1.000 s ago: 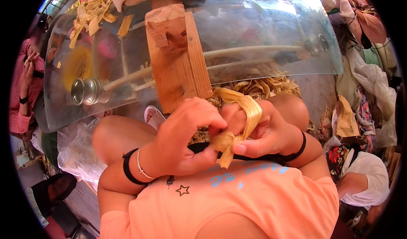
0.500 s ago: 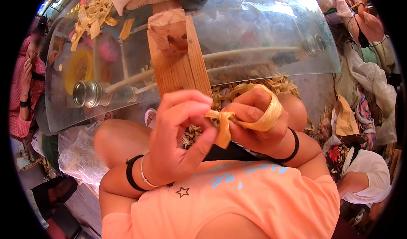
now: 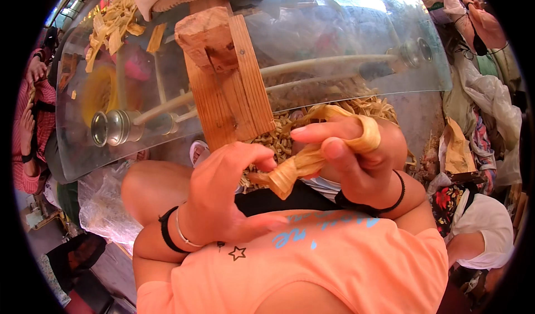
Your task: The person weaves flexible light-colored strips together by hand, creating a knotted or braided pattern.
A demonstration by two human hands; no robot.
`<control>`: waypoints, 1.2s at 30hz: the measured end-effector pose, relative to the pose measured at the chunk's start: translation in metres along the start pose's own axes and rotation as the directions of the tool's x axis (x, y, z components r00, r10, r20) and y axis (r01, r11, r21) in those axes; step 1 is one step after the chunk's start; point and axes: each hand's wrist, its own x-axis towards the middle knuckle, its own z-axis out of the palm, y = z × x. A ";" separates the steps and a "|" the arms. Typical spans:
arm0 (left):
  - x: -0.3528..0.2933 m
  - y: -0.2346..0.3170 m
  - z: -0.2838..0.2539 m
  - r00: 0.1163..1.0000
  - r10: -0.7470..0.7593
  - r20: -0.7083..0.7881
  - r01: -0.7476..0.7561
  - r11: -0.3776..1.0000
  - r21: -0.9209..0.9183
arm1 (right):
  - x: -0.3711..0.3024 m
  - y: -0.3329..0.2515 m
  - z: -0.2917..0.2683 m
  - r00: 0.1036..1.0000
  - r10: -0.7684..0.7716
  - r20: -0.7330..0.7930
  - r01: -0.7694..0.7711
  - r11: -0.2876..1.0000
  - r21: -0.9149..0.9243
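Strip of straw-coloured fibre (image 3: 290,174) looped about the right hand (image 3: 363,166)
Above the lap (image 3: 278,201), folding or knotting its end seems the step in hand; the right hand grips it, the left hand (image 3: 214,194) gapes beside it, contact unclear, and the next move likely calls for a firm pinch there
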 end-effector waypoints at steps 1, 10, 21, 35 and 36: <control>0.002 0.002 0.002 0.998 0.064 -0.003 -0.063 0.992 0.109 | -0.002 0.002 0.003 1.000 0.023 -0.016 -0.023 1.000 0.022; -0.004 0.003 -0.009 0.979 0.184 0.086 -0.204 0.891 0.407 | 0.002 -0.019 -0.033 0.977 -0.039 0.210 0.115 0.924 -0.365; -0.002 0.004 -0.008 0.946 0.195 0.260 -0.280 0.894 0.349 | -0.007 -0.009 0.000 0.804 0.361 0.473 -0.354 0.929 -0.106; 0.001 -0.006 -0.032 0.959 -0.030 0.283 0.061 0.993 -0.099 | 0.007 -0.014 -0.009 0.798 0.325 0.508 -0.246 0.944 -0.218; -0.003 -0.002 -0.038 0.983 -0.074 0.169 0.089 0.992 -0.084 | 0.008 -0.017 -0.011 0.817 0.294 0.496 -0.212 0.953 -0.216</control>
